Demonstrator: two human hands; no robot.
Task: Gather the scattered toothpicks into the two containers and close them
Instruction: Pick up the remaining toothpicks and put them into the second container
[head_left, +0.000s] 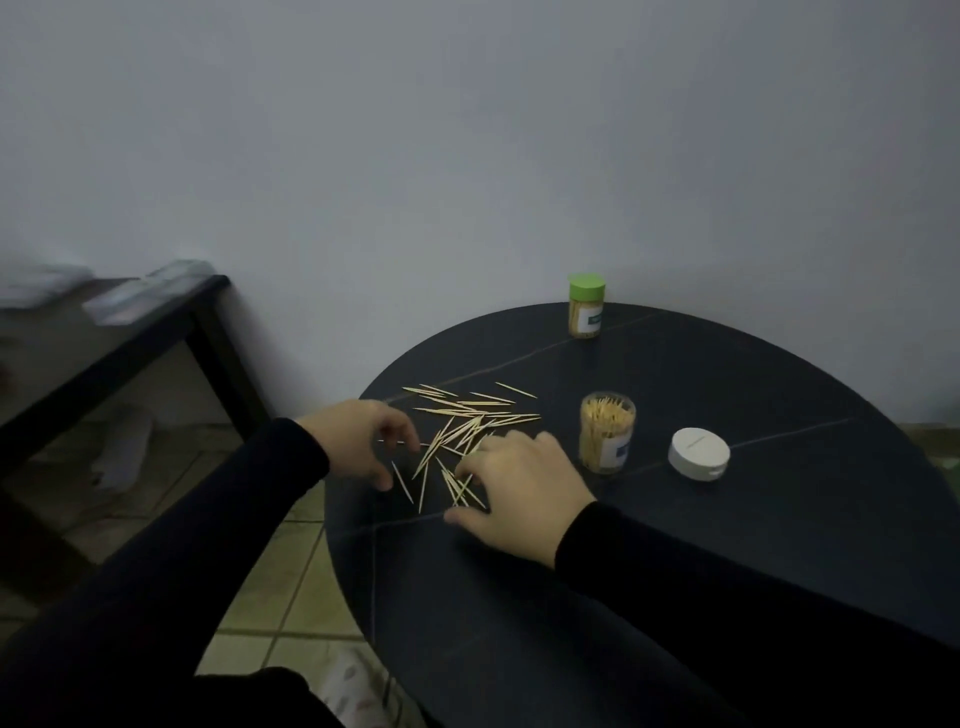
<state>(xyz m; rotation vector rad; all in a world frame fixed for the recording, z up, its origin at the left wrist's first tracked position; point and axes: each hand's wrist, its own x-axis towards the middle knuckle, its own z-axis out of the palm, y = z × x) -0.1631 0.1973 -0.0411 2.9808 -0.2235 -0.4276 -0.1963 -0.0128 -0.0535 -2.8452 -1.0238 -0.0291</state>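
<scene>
Several pale toothpicks (462, 415) lie scattered on the left part of a round black table (727, 545). My left hand (358, 441) hovers at the pile's left edge, fingers curled and apart. Resting on the pile's near right side is my right hand (514, 488), its fingertips touching a few toothpicks. An open clear container (607, 432) full of toothpicks stands just right of that hand. Its white lid (698, 453) lies on the table further right. A second container with a green lid (587, 306) stands closed at the far edge.
A grey wall rises directly behind the table. To the left stands a low black-framed side table (156, 332) with pale items on top. Tiled floor (291, 597) shows between the two tables.
</scene>
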